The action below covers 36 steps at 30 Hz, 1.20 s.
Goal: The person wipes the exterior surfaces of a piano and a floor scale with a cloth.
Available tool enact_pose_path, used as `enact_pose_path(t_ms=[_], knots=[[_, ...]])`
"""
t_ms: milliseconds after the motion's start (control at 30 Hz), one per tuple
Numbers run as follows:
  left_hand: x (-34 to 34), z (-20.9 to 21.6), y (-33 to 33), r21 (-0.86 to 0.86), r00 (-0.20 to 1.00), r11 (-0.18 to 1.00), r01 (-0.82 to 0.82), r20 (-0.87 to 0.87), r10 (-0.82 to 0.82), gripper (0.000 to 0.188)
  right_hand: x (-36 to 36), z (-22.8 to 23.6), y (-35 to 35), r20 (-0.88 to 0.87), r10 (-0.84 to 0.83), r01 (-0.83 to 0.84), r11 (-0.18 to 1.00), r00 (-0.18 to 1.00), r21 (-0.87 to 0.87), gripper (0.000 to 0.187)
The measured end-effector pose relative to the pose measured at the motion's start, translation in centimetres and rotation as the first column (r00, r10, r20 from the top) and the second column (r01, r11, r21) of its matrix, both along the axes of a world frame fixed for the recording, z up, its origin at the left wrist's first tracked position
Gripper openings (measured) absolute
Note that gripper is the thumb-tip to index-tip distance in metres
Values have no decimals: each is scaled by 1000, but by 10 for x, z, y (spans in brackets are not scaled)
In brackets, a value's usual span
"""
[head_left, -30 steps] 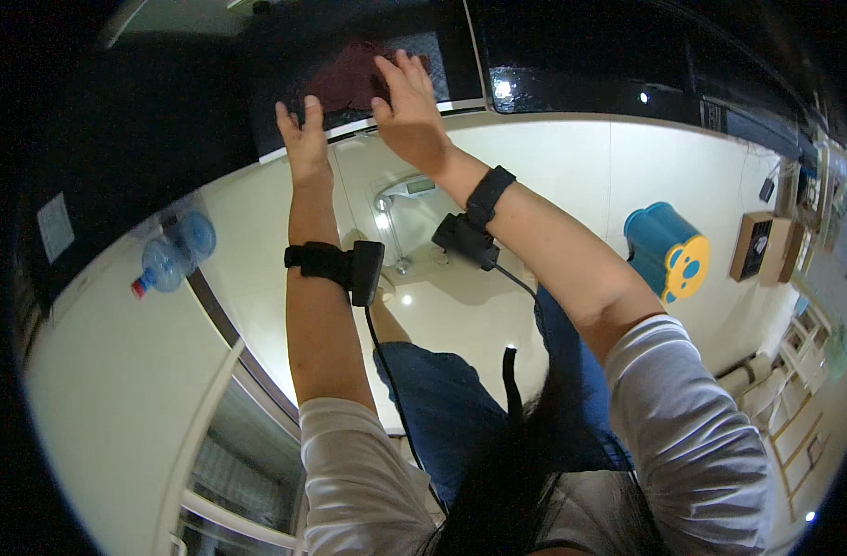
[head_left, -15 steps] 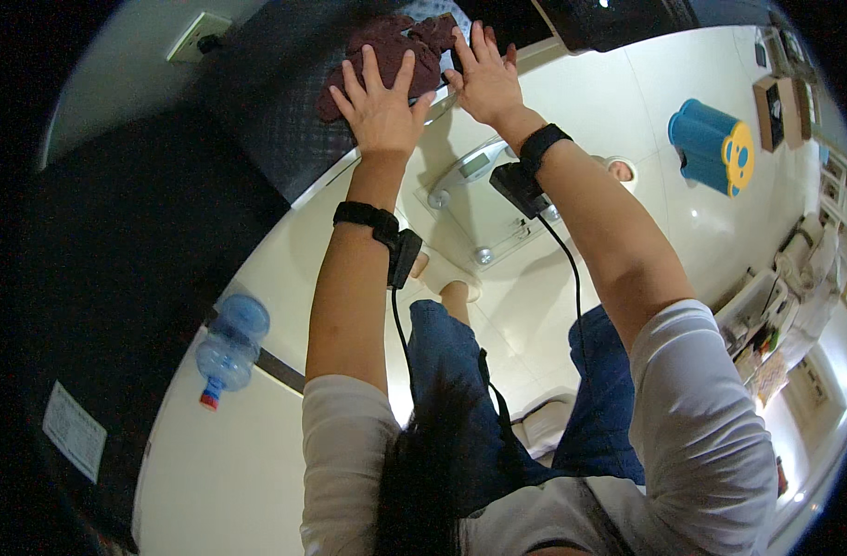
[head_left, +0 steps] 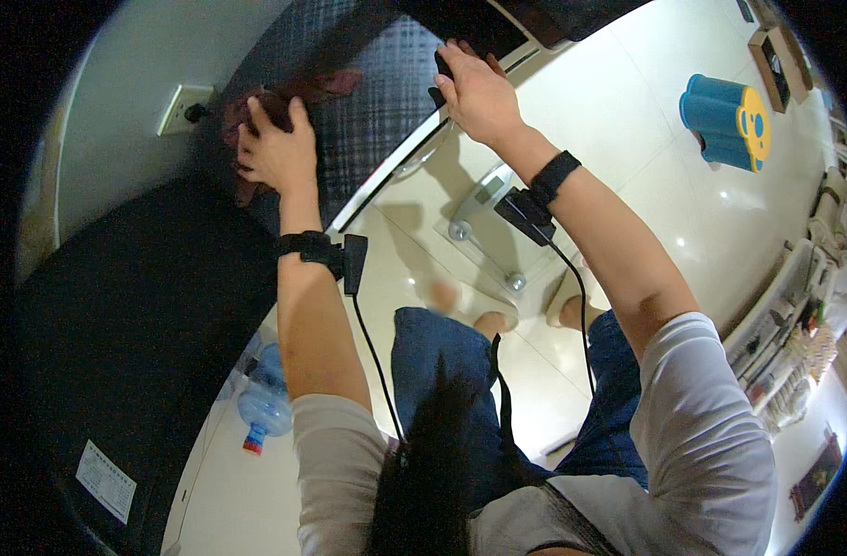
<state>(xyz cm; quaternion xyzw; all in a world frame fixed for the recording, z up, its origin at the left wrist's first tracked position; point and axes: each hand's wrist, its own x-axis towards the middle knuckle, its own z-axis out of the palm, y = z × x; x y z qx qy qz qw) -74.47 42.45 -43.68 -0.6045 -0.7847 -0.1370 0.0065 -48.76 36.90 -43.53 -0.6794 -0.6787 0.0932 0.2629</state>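
A dark maroon cloth [head_left: 335,85] lies bunched on a glossy dark surface [head_left: 377,116] with a faint checked pattern. My left hand [head_left: 282,153] is on the cloth near the surface's left end, fingers bent and spread over it, gripping it against the top. Some of the cloth is hidden beneath the palm and some sticks out past the fingers. At the front edge of the same surface, my right hand [head_left: 482,97] rests with its fingers stretched out and no object in it. Each wrist wears a black strap with a small cabled box.
A wall socket with a black plug [head_left: 187,109] sits close beyond my left hand. A large black panel [head_left: 154,306] stands at left, beside a blue water bottle [head_left: 264,403]. On the floor are a glass scale [head_left: 488,192] and a blue-yellow stool [head_left: 725,120].
My left hand has moved left along the surface with the cloth, toward the wall socket, and its fingers have bent. My right hand stays at the front edge, while the view has shifted.
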Motion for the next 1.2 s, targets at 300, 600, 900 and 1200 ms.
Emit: enact_pose_path(t_ms=[300,600,900,1200], knots=[[171,5,29,40,751,761,648,-204,-628,46,46,-22,47,87,-65,36,952,994,305,27],[105,-7,125,147,835,822,550,-127,-536,41,29,-31,61,16,-265,233,874,964,426,27],[87,-3,196,-277,856,896,348,-296,-424,68,28,-34,57,-30,-291,275,858,956,434,21],[189,-30,181,13,742,797,603,-376,-555,58,36,-42,58,43,-346,264,785,937,560,22]])
